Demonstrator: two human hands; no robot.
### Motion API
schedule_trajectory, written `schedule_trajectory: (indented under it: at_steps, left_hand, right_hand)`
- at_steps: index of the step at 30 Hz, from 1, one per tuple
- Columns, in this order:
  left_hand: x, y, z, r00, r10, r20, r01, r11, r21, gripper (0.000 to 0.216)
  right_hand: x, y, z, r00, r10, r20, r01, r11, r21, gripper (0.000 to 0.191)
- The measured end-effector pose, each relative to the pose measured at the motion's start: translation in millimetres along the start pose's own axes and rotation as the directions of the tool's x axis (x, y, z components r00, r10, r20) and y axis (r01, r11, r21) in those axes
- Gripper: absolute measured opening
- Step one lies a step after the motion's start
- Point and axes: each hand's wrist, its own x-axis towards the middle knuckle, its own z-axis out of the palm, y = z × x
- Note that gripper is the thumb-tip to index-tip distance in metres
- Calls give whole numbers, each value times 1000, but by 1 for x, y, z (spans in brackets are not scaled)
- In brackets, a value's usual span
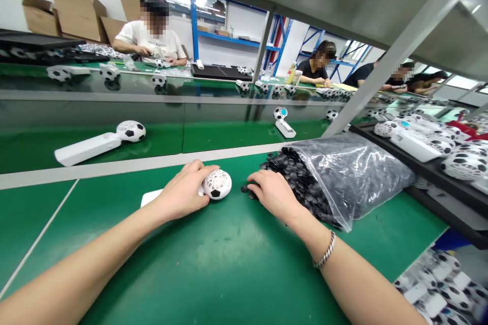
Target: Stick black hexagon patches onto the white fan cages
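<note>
My left hand (186, 190) is wrapped around the neck of a white handheld fan (218, 185) with a soccer-ball-patterned round head. The fan lies on the green work surface, its head facing right and its handle partly hidden under my hand. My right hand (272, 193) has its thumb and fingers pinched together at a small black piece (252, 195); the grip is partly covered. Another loose black piece (244, 189) lies just left of those fingertips. Beside my right hand, a clear plastic bag (358, 172) lies on its side, with many flat black pieces (305, 183) spilling from its mouth.
Beyond the pale rail, a conveyor belt (163, 137) carries a fan (95, 146) at left and another fan (285, 124) further right. A black tray (381, 150) heaped with fans stands at right. A slanted metal post (381, 76) rises behind the bag. Several people work opposite.
</note>
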Motion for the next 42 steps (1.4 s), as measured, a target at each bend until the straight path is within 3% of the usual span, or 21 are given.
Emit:
schedule_trajectory:
  at_steps: [4,10,14,18,24,26,28,30,32,38,42]
  left_hand:
    - [1,-2,2,1000,29,0,-29,999,34,63]
    - [1,-2,0,1000,23,14,-24,999,43,65]
    - [1,-3,0,1000,11,14,-11,999,41,66]
    - [2,-5,1,999,0,36,-1,999,42,68]
    - [1,-1,1,999,54,-4,-54,996,70,72]
    - [1,1,2,997,64,-44,-62,997,54,65]
    - [1,2,2,996,59,-69,-57,998,28,53]
    - [1,2,2,995,64,-77,-63,998,13,44]
    - [1,1,1,992,95,-77,-96,995,-3,41]
    - [3,-5,-4,964,261,-43,-261,965,-2,48]
    - [5,-9,-5,959,281,-31,-282,960,2,53]
  right_hand:
    - [1,5,7,999,-36,-37,37,999,6,25]
    - [31,30,-1,987,135,-88,-155,948,-279,33]
    - [62,49,-3,977,208,-53,-214,914,-345,30]
    - [65,46,1,984,177,9,-162,923,-348,25]
    - [35,29,-4,1000,20,23,-13,961,-277,21]
    - [25,24,-6,1000,-16,-19,12,983,-182,23]
    - [17,17,-7,995,-21,-97,28,997,72,24]
    - [9,9,-8,988,-4,-152,61,926,372,20]
    - [2,1,-8,987,-12,-162,98,838,537,11]
    - [-3,-12,-3,982,-14,-187,133,754,643,7]
    - [-3,-11,-2,976,-16,-216,153,756,636,10]
